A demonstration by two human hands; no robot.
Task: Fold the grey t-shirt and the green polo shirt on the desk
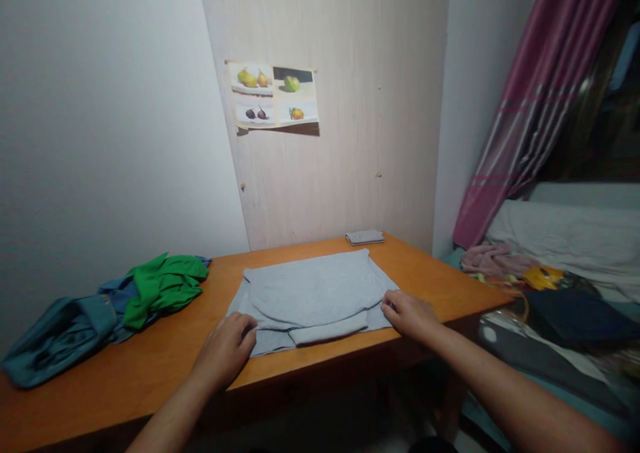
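A light grey shirt [315,289] lies partly folded on the wooden table, near its front edge. Its far edge is fairly straight, and a narrow folded strip runs along the near side. My left hand [227,346] is closed at the shirt's near left corner, fingers curled on the cloth. On the opposite side, my right hand [407,313] pinches the shirt's right edge between thumb and fingers. The fingertips of both hands are partly hidden.
The orange-brown table [425,273] stands against the wall. A green garment [167,286] and blue-teal clothes [65,336] are heaped at its left. A small checked cloth [365,237] lies at the back. Beyond the right side, a bed holds a dark blue item [580,313] and other things.
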